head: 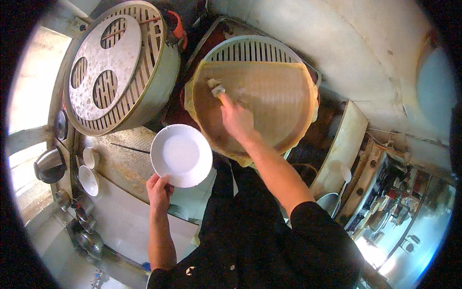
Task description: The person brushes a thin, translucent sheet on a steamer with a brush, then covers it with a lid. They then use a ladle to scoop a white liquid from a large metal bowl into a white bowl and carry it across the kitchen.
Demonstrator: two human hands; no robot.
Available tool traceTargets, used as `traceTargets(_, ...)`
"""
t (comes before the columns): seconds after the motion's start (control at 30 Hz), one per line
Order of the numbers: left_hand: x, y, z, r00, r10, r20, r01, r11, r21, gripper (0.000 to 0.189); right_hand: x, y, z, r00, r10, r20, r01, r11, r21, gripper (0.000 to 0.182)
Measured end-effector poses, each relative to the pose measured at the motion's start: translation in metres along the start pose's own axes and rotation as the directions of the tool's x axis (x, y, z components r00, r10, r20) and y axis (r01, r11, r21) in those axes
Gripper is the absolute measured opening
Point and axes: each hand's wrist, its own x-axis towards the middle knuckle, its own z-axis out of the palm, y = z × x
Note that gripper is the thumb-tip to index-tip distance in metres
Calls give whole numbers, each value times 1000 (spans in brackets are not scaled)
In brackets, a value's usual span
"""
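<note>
My right hand (236, 119) grips a flat brush (218, 91) with a yellow handle. Its pale bristles are over the left part of a brown-orange translucent cloth or sheet (274, 97), whose edges drape past the rim of a round slatted steamer tray (252, 47). Bare slats show only along the tray's far side. Lower left, my left hand (158, 189) pinches the near rim of a shallow white plate (181, 155), which is tilted towards me. Whether anything thin or clear lies in the plate, I cannot tell.
At the upper left stands a large round metal steamer (151, 97) with a slatted top and a perforated metal disc (86, 68). White bowls (88, 180) sit on the left counter, near a thin dark rod (130, 147). A pale board (337, 144) and a metal pan (327, 204) are at right.
</note>
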Motion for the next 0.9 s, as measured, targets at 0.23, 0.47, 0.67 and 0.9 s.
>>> traceTargets(0.23,0,-6,-6,1000,-6,2,5,1000,15,14,4,5,-25,992,0,122,-3,1000,27,37)
traceTargets(0.47,-1,-2,-1,1000,0,9,0,1000,1,15,-74,65,-72,967,39,252,-13,994,-105,51)
traceTargets(0.67,6,-7,6,996,69,53,-67,997,-38,16,-78,149,-110,911,373,-178,-396,910,-120,45)
traceTargets(0.9,2,4,16,998,22,60,-25,998,49,17,-96,51,-66,934,305,185,-319,946,51,51)
